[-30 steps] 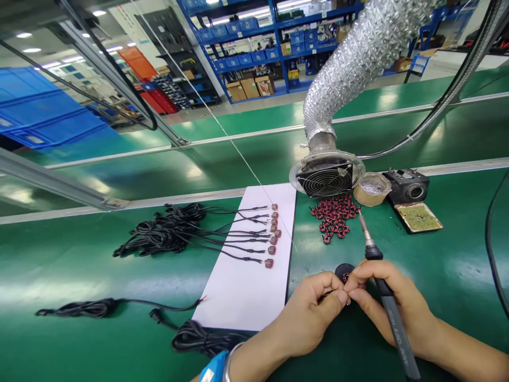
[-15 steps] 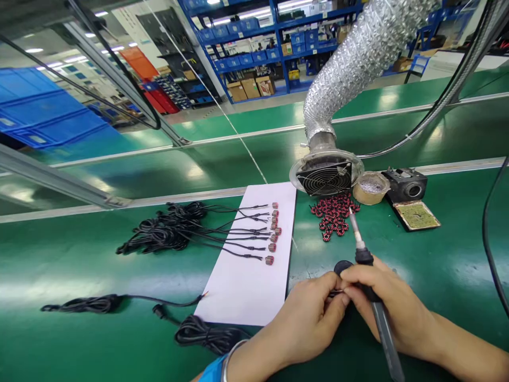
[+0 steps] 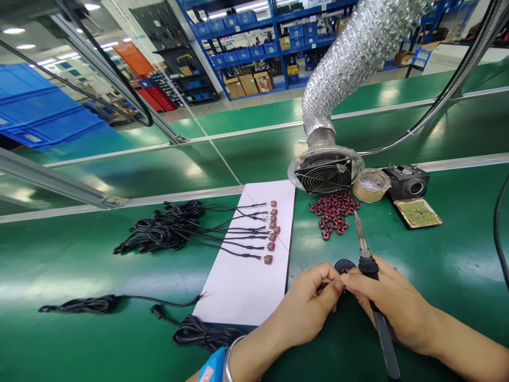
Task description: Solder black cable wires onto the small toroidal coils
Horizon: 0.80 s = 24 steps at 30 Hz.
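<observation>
In my right hand (image 3: 397, 302), closed round its dark handle, is a soldering iron (image 3: 368, 265) with the tip pointing up and away from me. The thumb and forefinger of that hand also meet my left fingertips. My left hand (image 3: 308, 302) is closed in a pinch on a thin black cable (image 3: 324, 286), mostly hidden by the fingers. Just behind the fingertips lies a round black disc (image 3: 344, 265) with a small red-and-black part (image 3: 345, 271) on it. Beyond the iron's tip is a pile of small red-and-black ring parts (image 3: 334, 209).
A fume extractor (image 3: 326, 175) on a silver duct (image 3: 342, 74) hangs behind the pile. Right of it are a solder roll (image 3: 371, 187) and an iron stand (image 3: 409, 185) with a sponge (image 3: 418, 213). Cables (image 3: 167, 228) reach onto a white board (image 3: 242, 286) beside several small connectors (image 3: 271, 237).
The soldering iron's tip has shifted slightly to the right. My joined fingertips have moved a little, and more of the black disc with the red-and-black part shows.
</observation>
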Each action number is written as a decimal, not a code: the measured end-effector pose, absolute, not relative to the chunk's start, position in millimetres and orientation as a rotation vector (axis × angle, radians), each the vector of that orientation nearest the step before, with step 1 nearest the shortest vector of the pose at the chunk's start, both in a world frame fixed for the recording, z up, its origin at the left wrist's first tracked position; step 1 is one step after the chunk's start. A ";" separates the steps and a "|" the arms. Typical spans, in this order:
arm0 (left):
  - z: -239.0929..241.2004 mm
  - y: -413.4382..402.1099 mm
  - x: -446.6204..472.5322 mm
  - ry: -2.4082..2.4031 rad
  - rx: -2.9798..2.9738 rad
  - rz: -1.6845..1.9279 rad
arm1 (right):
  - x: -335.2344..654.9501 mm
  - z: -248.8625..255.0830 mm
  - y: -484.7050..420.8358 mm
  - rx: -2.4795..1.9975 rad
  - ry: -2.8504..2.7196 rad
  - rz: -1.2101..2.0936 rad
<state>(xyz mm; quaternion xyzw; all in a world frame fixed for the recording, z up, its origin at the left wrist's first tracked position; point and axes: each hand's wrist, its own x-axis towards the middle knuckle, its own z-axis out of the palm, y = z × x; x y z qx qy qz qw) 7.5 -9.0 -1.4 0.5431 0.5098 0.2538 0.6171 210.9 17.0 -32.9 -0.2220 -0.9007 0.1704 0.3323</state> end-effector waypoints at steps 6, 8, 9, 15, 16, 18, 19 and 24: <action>-11.2 0.3 8.6 1.270 1.137 0.647 | 212.7 -21.4 21.9 -0.638 -2.156 0.458; -12.2 3.8 8.8 1.304 1.108 0.647 | 215.6 -10.6 20.7 -0.718 -2.057 0.448; -12.2 5.1 9.2 1.313 1.101 0.640 | 217.6 -4.5 19.6 -0.755 -2.028 0.436; -11.1 7.2 11.8 1.327 1.089 0.601 | 233.0 20.9 11.4 -0.885 -2.038 0.497; -10.9 7.6 12.0 1.326 1.089 0.600 | 235.0 21.5 10.1 -0.915 -2.041 0.534; -10.3 8.4 12.2 1.323 1.088 0.600 | 237.7 21.2 8.0 -0.965 -2.024 0.584; -10.0 8.8 12.1 1.322 1.089 0.599 | 238.5 21.0 7.3 -0.980 -2.015 0.599; -8.9 9.1 11.7 1.319 1.089 0.584 | 239.0 23.9 8.6 -0.963 -2.089 0.706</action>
